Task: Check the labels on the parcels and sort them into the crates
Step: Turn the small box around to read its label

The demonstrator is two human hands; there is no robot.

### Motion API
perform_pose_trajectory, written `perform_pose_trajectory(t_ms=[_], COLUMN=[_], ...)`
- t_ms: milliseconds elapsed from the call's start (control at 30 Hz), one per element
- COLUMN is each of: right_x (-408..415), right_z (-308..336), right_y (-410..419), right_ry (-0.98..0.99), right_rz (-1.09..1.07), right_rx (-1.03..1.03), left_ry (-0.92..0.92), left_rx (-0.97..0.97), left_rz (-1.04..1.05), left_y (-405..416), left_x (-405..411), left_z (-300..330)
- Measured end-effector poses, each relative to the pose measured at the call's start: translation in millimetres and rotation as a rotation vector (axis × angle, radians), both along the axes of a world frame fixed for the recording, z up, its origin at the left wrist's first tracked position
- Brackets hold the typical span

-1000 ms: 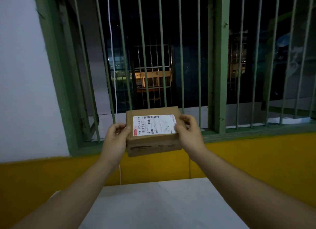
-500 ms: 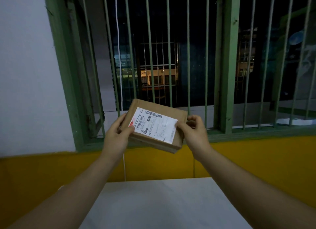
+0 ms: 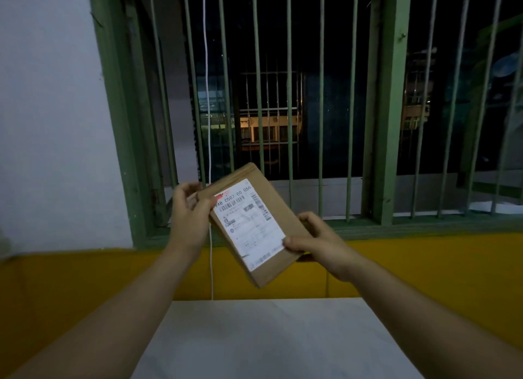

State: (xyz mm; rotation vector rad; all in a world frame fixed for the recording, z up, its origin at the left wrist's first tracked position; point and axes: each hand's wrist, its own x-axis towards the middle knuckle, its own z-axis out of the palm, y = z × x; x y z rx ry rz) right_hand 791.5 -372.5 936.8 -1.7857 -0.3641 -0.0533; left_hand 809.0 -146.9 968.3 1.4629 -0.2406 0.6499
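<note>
A small brown cardboard parcel (image 3: 276, 209) is held up in the air in front of the barred window, tilted so its long side runs from upper left to lower right. A white shipping label (image 3: 249, 223) with barcodes and printed numbers faces me. My left hand (image 3: 189, 211) pinches the parcel's upper left corner with thumb on the front. My right hand (image 3: 317, 237) grips its lower right edge, thumb on the label's corner. No crates are in view.
A white table (image 3: 268, 342) lies below my arms, its far edge near the yellow lower wall (image 3: 424, 265). A green window frame with vertical bars (image 3: 385, 124) fills the background, and a thin white cord (image 3: 210, 265) hangs beside the parcel.
Both hands have turned the parcel clockwise, from level to steeply tilted. My right hand dropped lower and my left hand stayed at the upper corner.
</note>
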Motion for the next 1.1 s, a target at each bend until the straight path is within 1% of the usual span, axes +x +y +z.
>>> perform_pose_trajectory(t_ms=[67,133,200,267,367,467,600,1100], right_x=[-4.2,-4.8,-6.8,-7.1,-4.9,-3.2,-4.2,-18.1], right_z=[-1.3,-5.9,-8.5,-10.0,-7.3,-1.2,-3.0,7.2], right_y=[4.0,10.2,17.9,23.1,25.2,26.2,32.1,41.0], right_ry=[-0.021,-0.039,-0.072,-0.109,-0.128,-0.13,-0.238,-0.223], right_rz=[0.03,0.053,0.038,0.008,-0.013,-0.088,-0.1,-0.098], right_rx=[-0.089,-0.127,-0.1,-0.071,0.002,0.054,0.031,0.047], left_ry=[0.007,-0.006,0.0,0.043,0.075,0.066,0.041,0.041], left_rx=[-0.01,0.007,0.044,0.118,0.151,0.203,0.254,0.201], left_rz=[0.06,0.082,0.009,-0.12,-0.242,-0.249,-0.253,-0.253], left_y=[-2.7,-4.2,-8.7,-13.4,-16.5,-13.3,-14.0,-7.1], left_x=[2.2,4.6,3.1,0.8,1.6,-0.2,-8.9,-22.6], left_z=[-0.7,-3.6,-4.9,-10.4,-21.5,-23.2,-19.3,-16.0])
